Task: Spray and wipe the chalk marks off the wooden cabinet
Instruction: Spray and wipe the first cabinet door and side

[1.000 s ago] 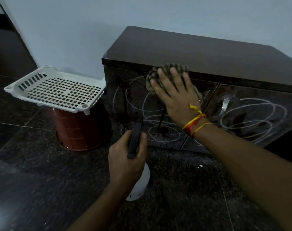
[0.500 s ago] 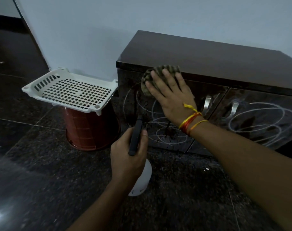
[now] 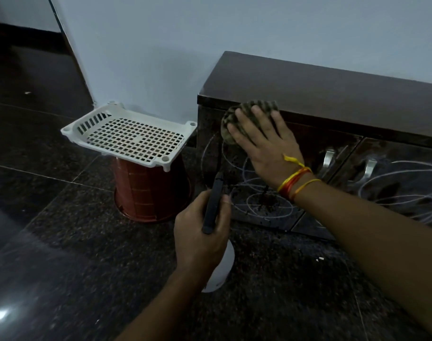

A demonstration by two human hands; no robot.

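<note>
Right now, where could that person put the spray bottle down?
The cabinet top shows bare, bordered by the wall. Dark floor lies free left of the left hand with the spray bottle. It is crowded near the white tray on the red bucket.

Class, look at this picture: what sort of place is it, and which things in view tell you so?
Probably a room in a home, seen at floor level. A low wooden cabinet stands against a plain painted wall on a dark polished stone floor, with a white plastic tray resting on an upturned bucket beside it.
</note>
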